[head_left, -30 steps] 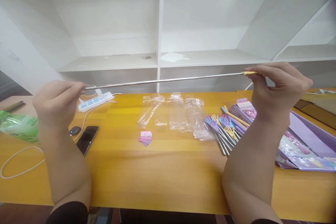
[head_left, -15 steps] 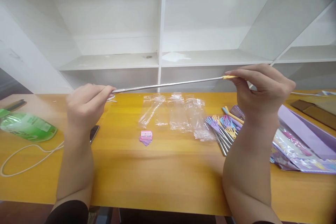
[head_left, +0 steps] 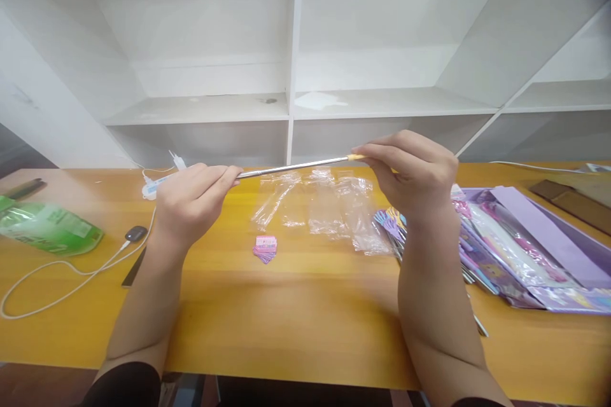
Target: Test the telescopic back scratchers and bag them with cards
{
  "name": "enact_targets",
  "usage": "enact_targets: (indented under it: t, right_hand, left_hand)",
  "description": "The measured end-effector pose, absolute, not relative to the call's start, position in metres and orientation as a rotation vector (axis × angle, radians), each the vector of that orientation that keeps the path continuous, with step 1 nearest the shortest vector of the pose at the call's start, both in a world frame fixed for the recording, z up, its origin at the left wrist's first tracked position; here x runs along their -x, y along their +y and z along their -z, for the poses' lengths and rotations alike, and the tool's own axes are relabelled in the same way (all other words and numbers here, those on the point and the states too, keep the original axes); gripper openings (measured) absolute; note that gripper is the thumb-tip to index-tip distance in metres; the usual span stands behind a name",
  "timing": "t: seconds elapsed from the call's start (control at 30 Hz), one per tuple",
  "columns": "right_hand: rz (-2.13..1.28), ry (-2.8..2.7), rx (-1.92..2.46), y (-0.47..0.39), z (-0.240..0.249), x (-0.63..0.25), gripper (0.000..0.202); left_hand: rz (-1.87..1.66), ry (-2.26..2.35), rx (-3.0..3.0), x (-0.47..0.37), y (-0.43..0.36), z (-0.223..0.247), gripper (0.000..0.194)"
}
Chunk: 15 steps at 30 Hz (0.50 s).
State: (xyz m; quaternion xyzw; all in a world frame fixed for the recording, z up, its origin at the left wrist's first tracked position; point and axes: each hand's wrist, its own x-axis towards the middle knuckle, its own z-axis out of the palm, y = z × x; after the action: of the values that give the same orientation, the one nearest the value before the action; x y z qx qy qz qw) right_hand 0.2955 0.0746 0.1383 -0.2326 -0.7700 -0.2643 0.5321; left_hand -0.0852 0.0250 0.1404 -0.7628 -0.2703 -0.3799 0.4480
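A telescopic back scratcher [head_left: 296, 166] with a thin metal rod is held up level above the table. My left hand [head_left: 193, 197] is closed on one end of it, the fingertips pinching the rod. My right hand [head_left: 413, 165] pinches the yellow end; the rest of that end is hidden in the fingers. Below the rod lie several clear plastic bags [head_left: 329, 210] and a small stack of pink cards [head_left: 265, 248]. Behind my right forearm, a pile of back scratchers with coloured hand-shaped heads [head_left: 389, 222] is partly covered.
A purple box [head_left: 568, 241] with wrapped goods stands at the right. On the left are a green pouch [head_left: 52, 229], a white cable [head_left: 67, 292], a dark phone [head_left: 133, 269] and a power strip [head_left: 150, 187]. White shelves [head_left: 382, 98] rise behind the table.
My hands have come closer together, the right one moving left and the left one right. The visible length of the back scratcher's rod is much shorter.
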Motion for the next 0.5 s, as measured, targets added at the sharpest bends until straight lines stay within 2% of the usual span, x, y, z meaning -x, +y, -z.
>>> enact_targets:
  t: [0.23, 0.33, 0.5]
  right_hand:
    - [0.619, -1.985, 0.457, 0.053, -0.131, -0.256, 0.018]
    - [0.666, -2.126, 0.549, 0.045, -0.125, -0.234, 0.016]
    - [0.397, -2.207, 0.713, 0.048, -0.131, -0.239, 0.021]
  left_hand:
    - [0.974, -0.66, 2.025, 0.055, 0.018, -0.127, 0.026]
    - [1.012, -0.694, 2.11, 0.042, 0.018, -0.116, 0.026]
    - [1.037, -0.805, 2.271, 0.04, 0.023, -0.11, 0.023]
